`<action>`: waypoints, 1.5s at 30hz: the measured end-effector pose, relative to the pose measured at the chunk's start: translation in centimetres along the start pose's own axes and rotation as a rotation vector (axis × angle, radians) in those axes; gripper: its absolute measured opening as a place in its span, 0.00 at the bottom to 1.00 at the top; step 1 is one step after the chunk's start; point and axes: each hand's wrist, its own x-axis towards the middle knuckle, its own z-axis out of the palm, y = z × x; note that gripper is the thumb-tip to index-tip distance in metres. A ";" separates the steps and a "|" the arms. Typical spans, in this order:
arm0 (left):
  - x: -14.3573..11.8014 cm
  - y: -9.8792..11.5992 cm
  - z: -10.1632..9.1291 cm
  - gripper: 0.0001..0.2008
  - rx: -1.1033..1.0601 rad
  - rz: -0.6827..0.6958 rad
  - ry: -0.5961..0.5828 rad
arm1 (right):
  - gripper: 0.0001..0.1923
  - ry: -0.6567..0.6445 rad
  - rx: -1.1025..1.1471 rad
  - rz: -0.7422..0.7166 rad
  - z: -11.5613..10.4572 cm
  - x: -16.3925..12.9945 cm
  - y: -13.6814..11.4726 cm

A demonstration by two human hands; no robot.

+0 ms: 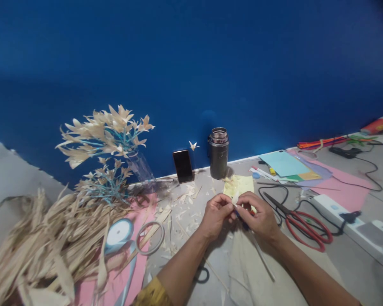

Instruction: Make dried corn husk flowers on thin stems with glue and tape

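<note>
Close together above the floor, both my hands work at a small pale petal-shaped piece of corn husk (235,198). My left hand (216,216) pinches its lower end between thumb and forefinger. The fingers of my right hand (258,216) are closed on the same spot, and something dark blue shows partly beneath them. A thin grey stick (262,258) slants down below my right hand; whether the hand holds it I cannot tell. Just behind the fingers lies a yellow paper (246,183) with small scraps on it.
Red-handled scissors (306,227) and a white power strip (333,212) lie right. A dark flask (219,154) and phone (183,166) stand by the blue wall. Left are husk flowers (105,131), dried husks (57,242), a ribbon roll (118,233) and a tape ring (162,238).
</note>
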 end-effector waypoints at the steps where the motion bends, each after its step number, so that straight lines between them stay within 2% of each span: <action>1: 0.0 0.0 -0.1 0.19 0.002 -0.005 -0.015 | 0.06 0.001 0.001 -0.015 0.0 0.0 0.0; 15: 0.1 0.8 -0.4 0.16 0.079 -0.006 -0.046 | 0.08 -0.004 0.003 -0.156 -0.3 0.5 -0.9; 18: 0.2 0.7 -0.4 0.16 0.063 -0.020 -0.026 | 0.08 -0.019 0.018 -0.097 -0.3 0.4 -0.7; 26: 0.3 0.4 -0.8 0.16 0.082 -0.048 0.013 | 0.05 -0.061 0.101 0.175 -0.2 0.1 0.1; 35: 0.2 0.2 -0.4 0.18 0.035 -0.065 0.043 | 0.05 -0.054 0.111 0.376 0.0 0.1 0.0; 39: 0.1 0.3 -0.3 0.19 0.037 -0.071 0.042 | 0.06 -0.039 0.100 0.408 0.1 0.1 0.0; 45: 0.0 0.0 -0.3 0.18 0.043 -0.058 0.058 | 0.07 -0.094 0.074 0.365 -0.1 0.1 0.2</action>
